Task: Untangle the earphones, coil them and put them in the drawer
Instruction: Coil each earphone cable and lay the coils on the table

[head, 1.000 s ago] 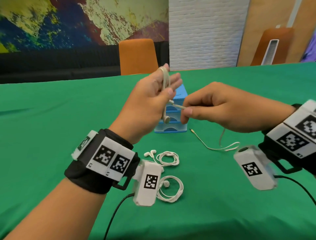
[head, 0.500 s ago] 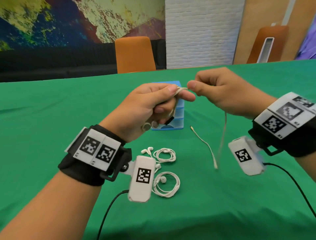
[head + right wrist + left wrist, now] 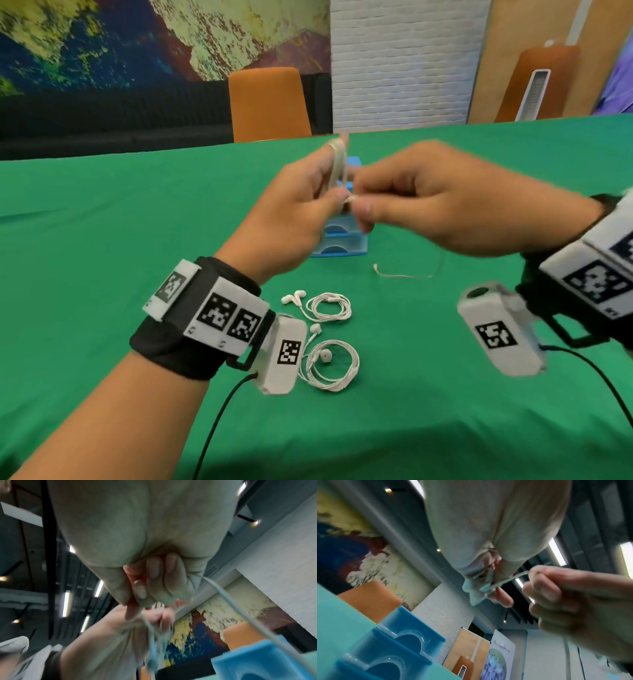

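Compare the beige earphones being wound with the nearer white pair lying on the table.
The beige earphones are looped round the left hand's fingers, with the right hand pinching the cable; the white pair lies untouched on the table. The beige tail trails loose; the white pair is fully coiled. Both are outside the drawer unit.

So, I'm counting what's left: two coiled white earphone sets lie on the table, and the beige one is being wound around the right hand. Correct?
Not quite: the beige earphone is wound around the left hand; the right hand feeds the cord, as the head view shows. Two coiled white sets do lie on the table.
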`<state>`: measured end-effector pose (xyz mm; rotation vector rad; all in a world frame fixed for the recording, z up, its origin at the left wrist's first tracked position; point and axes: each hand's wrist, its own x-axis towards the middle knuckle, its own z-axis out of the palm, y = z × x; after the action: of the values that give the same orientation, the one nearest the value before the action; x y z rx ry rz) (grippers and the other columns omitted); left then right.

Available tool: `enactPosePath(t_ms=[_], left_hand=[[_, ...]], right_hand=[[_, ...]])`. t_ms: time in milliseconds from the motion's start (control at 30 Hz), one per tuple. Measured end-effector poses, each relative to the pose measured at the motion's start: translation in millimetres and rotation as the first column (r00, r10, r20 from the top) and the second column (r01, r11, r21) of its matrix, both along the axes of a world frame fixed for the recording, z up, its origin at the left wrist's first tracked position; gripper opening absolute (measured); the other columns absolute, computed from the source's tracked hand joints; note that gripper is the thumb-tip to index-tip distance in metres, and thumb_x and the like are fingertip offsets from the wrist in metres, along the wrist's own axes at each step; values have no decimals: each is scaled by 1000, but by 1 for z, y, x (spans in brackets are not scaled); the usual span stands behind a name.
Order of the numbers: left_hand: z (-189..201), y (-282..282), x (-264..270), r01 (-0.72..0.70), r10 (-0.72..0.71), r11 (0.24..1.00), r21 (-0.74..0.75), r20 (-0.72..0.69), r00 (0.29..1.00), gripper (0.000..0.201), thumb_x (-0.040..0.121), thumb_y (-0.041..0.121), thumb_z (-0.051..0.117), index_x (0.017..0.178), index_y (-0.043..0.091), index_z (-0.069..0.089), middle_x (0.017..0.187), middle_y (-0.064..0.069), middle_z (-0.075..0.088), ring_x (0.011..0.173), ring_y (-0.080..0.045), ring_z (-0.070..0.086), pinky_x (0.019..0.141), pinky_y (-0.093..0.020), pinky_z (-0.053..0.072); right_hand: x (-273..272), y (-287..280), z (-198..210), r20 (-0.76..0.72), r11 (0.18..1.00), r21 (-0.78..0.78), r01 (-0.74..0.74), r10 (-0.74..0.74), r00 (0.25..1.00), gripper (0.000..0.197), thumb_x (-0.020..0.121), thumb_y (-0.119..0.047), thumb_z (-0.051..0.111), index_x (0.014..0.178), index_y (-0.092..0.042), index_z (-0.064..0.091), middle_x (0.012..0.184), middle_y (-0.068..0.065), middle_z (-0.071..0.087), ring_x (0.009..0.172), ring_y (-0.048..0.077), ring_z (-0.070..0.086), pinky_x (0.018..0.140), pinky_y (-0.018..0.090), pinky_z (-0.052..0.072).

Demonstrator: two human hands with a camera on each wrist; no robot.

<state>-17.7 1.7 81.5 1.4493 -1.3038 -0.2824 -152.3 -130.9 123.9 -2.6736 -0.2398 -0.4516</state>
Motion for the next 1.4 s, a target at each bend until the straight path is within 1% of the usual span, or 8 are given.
enactPosePath(t_ms=[133, 300, 633, 767, 933, 1067, 1267, 1400], left_hand=[[2, 5, -10, 106, -103, 994, 22, -115, 988, 30, 97, 10, 39, 104, -12, 57, 72, -7, 60, 57, -17, 45, 52, -24, 38], [12, 8, -13, 212, -216, 976, -46, -242, 946, 39, 108, 17, 34, 126, -4, 61, 60, 1, 36, 55, -12, 28, 54, -23, 26], [21, 5, -7, 58, -217, 935, -349, -438, 872, 40, 103, -3, 42, 143, -4, 41, 115, -16, 73, 101, -21, 72, 81, -24, 57], [14, 1, 3, -125, 97, 965, -230, -130, 987, 54, 102, -8, 44, 153, 4, 29, 123, -11, 68, 111, -15, 70, 91, -25, 54], [6, 1, 0, -119, 126, 992, -48, 205, 971, 44, 100, -5, 44, 142, 10, 45, 105, -10, 67, 87, -12, 63, 77, -16, 50], [14, 6, -5, -51, 48, 998, 26, 117, 992, 24, 94, 7, 43, 87, -11, 57, 63, -8, 50, 56, -18, 38, 52, -25, 32], [23, 17, 2, 62, -51, 994, 85, -121, 991, 28, 104, 10, 45, 112, -4, 68, 57, 7, 33, 50, -8, 25, 50, -18, 24], [29, 20, 2, 101, -138, 987, -126, -340, 930, 33, 101, 14, 47, 126, -2, 61, 68, -3, 64, 50, -10, 51, 56, -29, 36]], right_hand=[[-3, -25, 25, 139, 988, -40, 149, -142, 980, 30, 95, -38, 63, 79, -13, 68, 55, 1, 47, 47, 9, 35, 45, 20, 28], [3, -37, 15, 175, 978, 99, 186, -201, 964, 32, 99, -35, 60, 74, -16, 61, 54, -9, 38, 49, 6, 28, 46, 17, 25], [19, -8, -26, 16, 989, 127, 71, -74, 997, 26, 102, -35, 51, 93, -20, 70, 77, 17, 60, 64, 23, 45, 67, 47, 46], [15, -2, -20, -74, 999, 26, 31, -29, 997, 23, 102, -24, 54, 91, -18, 73, 55, -19, 52, 54, 3, 44, 55, 16, 35], [14, -10, 3, 23, 999, -34, 28, -27, 999, 21, 99, -23, 60, 82, -18, 70, 59, -8, 57, 58, 5, 54, 58, 26, 39], [16, -27, 22, 133, 994, -13, 104, -101, 986, 21, 97, -30, 64, 80, -18, 68, 59, 3, 51, 53, 8, 38, 52, 23, 32], [24, -49, 9, 206, 979, 57, 194, -201, 958, 25, 100, -29, 59, 80, -17, 69, 56, 1, 39, 51, 7, 33, 49, 22, 27], [31, -47, -17, 163, 979, 147, 142, -166, 973, 29, 101, -35, 55, 78, -22, 67, 63, 18, 44, 57, 22, 36, 56, 39, 34]])
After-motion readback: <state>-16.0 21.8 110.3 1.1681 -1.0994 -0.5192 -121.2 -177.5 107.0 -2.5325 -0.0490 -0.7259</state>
